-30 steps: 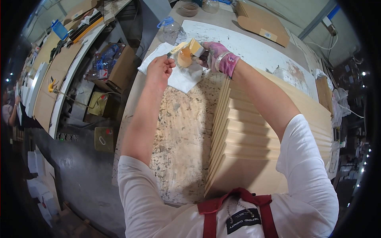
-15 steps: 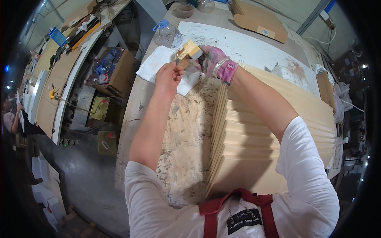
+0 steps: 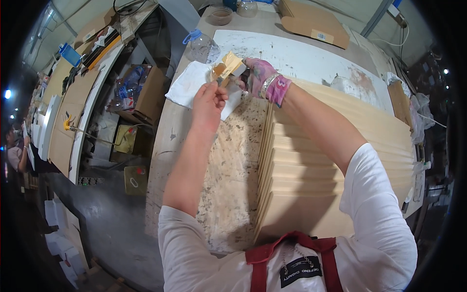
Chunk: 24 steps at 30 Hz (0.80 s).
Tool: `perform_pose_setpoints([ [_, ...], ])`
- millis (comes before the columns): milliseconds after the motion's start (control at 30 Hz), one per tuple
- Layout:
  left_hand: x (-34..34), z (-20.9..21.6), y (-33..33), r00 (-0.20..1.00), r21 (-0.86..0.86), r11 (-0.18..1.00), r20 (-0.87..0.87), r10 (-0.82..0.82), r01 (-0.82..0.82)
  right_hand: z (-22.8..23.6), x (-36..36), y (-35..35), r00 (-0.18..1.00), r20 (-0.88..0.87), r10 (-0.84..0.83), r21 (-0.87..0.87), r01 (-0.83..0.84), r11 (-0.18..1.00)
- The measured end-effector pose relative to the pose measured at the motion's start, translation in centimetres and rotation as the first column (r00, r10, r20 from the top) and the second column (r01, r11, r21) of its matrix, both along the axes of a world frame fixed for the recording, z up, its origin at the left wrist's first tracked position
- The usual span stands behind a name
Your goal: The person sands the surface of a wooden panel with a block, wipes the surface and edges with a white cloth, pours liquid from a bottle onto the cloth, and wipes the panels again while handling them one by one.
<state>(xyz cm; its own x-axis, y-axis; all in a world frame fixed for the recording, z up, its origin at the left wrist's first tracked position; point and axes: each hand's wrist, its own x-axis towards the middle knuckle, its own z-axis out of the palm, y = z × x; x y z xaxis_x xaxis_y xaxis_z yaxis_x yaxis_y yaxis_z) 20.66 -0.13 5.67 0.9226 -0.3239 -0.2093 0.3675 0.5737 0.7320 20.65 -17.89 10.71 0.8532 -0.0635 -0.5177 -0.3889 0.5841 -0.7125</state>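
My left hand (image 3: 210, 100) is bare, its thumb and fingers pinched on a small, thin scraper-like tool (image 3: 220, 79) whose exact kind is hard to make out. My right hand (image 3: 262, 79) wears a pink patterned glove and is closed around a pale yellow, block-like piece (image 3: 232, 62) with a grey face. The tool's tip meets or overlaps the piece's near side. Beneath both hands lies a crumpled white cloth (image 3: 187, 85). Under my right forearm, a stack of pale wooden boards (image 3: 301, 194) rests in overlapping steps on the bench.
A clear plastic bottle with a blue cap (image 3: 202, 47) stands beyond the cloth. Farther back are a round bowl (image 3: 220, 16) and a cardboard box (image 3: 314, 24). The worktable (image 3: 226, 160) is stained. At left, a shelf holds a carton of bottles (image 3: 148, 92); another person's arm (image 3: 23, 153) shows.
The view has shifted slightly. My left hand has moved a little against the yellow piece, and the tool in its fingers shows more clearly. My right hand keeps its hold.
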Motion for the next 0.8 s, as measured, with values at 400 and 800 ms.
perform_pose_setpoints([
  [400,-0.3,-0.3,-0.6,0.998,0.087,0.994,0.024,0.064,-0.066,0.0,-1.0,0.8,0.997,0.047,0.056,-0.046,-0.054,0.997],
  [800,1.1,-1.3,0.3,0.996,-0.061,0.998,-0.08,0.027,-0.032,-0.3,-0.4,0.4,0.999,0.013,-0.035,-0.029,0.035,0.999],
])
